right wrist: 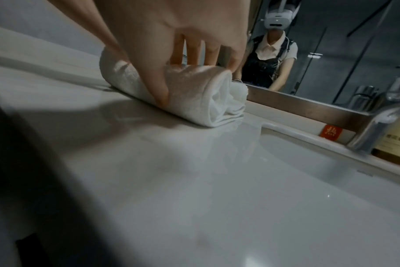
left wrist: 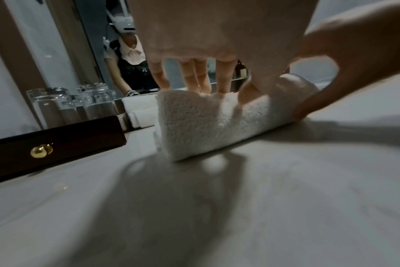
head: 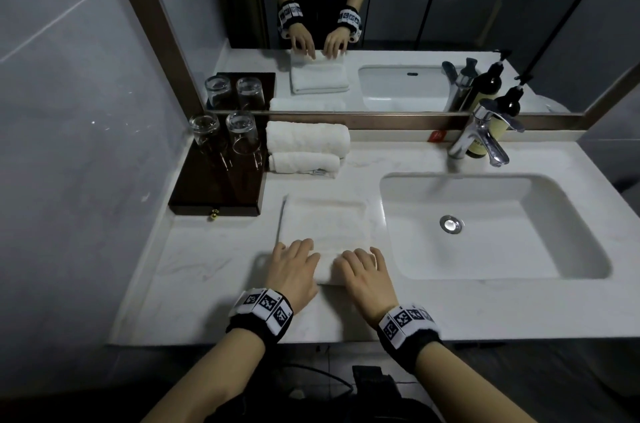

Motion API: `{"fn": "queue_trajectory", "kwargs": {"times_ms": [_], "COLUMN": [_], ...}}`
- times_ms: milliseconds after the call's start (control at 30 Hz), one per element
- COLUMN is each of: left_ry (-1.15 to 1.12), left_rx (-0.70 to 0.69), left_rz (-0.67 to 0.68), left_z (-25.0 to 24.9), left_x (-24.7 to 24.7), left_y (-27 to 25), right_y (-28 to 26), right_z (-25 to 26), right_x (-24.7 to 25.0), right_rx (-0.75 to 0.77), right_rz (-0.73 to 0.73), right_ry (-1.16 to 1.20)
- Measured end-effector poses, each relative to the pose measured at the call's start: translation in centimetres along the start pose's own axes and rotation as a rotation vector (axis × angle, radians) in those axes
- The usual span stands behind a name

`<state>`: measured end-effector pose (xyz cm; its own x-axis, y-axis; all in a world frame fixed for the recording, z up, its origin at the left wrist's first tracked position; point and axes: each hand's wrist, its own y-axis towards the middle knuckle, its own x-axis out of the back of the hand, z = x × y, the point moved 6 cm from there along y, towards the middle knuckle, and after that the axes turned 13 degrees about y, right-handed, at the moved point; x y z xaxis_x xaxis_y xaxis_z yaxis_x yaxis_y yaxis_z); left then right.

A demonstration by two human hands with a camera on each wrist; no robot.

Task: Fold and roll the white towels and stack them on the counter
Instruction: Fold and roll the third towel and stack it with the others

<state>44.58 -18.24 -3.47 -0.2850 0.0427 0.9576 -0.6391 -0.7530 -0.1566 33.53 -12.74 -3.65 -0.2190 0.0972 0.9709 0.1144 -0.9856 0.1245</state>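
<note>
A folded white towel (head: 323,222) lies flat on the white counter (head: 207,267), left of the sink. Its near end is rolled into a tight roll (left wrist: 199,126) (right wrist: 194,101). My left hand (head: 294,263) (left wrist: 217,36) grips the roll's left half, fingers over the top and thumb on the near side. My right hand (head: 363,270) (right wrist: 171,45) grips the right half the same way. Two finished rolled towels lie side by side at the back by the mirror, a thicker one (head: 306,138) and a thinner one (head: 304,163) in front of it.
A dark wooden drawer box (head: 221,187) with two upturned glasses (head: 242,135) stands at the back left. The sink basin (head: 485,232), chrome faucet (head: 485,140) and a soap bottle (right wrist: 395,142) are on the right. A mirror (head: 346,24) runs behind the counter.
</note>
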Motion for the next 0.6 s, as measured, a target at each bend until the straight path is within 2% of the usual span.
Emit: {"fn": "queue_trajectory", "kwargs": {"times_ms": [133, 300, 400, 500, 600], "left_ry": [0.151, 0.236, 0.193, 0.070, -0.089], "left_rx": [0.000, -0.029, -0.052, -0.078, -0.081], "left_rz": [0.007, -0.101, -0.065, 0.111, 0.159], "left_z": [-0.6, -0.3, -0.1, -0.1, 0.6], "left_x": [0.5, 1.3, 1.6, 0.5, 0.5], "left_y": [-0.2, 0.0, -0.2, -0.1, 0.7], "right_y": [1.2, 1.8, 2.1, 1.8, 0.9], "right_z": [0.4, -1.4, -2.0, -1.9, -0.7], "right_x": [0.9, -0.2, -0.4, 0.0, 0.9], "right_rx": [0.046, -0.076, -0.100, -0.065, 0.040], "right_rz": [0.002, 0.303, 0.345, 0.303, 0.157], "right_ry": [0.006, 0.293, 0.319, 0.294, 0.229]}}
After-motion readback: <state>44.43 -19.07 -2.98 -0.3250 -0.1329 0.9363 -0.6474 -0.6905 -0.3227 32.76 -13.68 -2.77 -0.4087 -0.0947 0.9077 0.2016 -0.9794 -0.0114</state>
